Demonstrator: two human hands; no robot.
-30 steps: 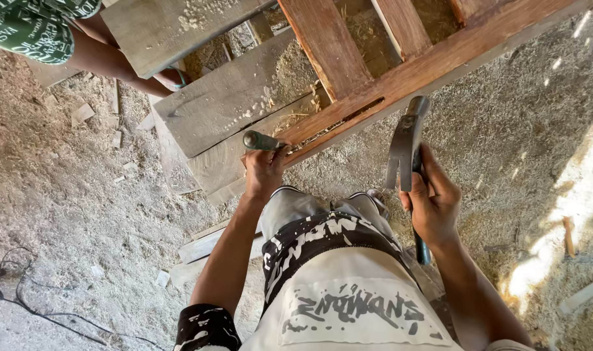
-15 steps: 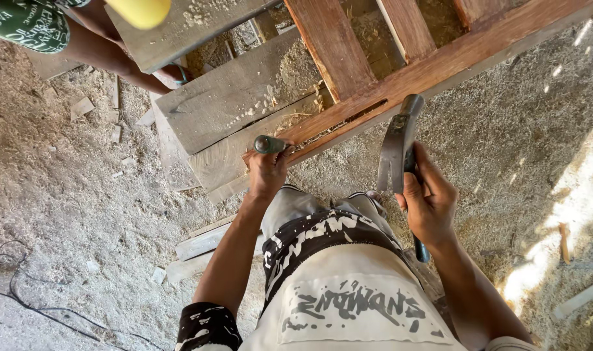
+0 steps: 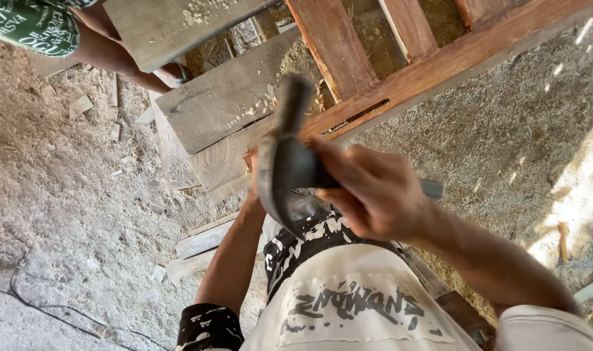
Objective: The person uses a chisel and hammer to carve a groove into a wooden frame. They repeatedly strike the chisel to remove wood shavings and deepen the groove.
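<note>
My right hand is shut on a hammer, raised close to the camera. Its dark metal head curves down at frame centre and the handle end sticks out past my fingers. My left forearm reaches up to the edge of a reddish wooden frame rail. The hammer head covers most of my left hand and the chisel it grips at the rail. Grey planks lie under the frame, dusted with sawdust.
Another person's bare leg and green patterned shorts are at the top left beside a plank. Wood offcuts lie on the sawdust-covered ground. A black cable trails at the lower left. Sunlight patches fall at right.
My right hand has swung the hammer from the right side up and leftward, in front of my left hand. The left arm stays at the rail.
</note>
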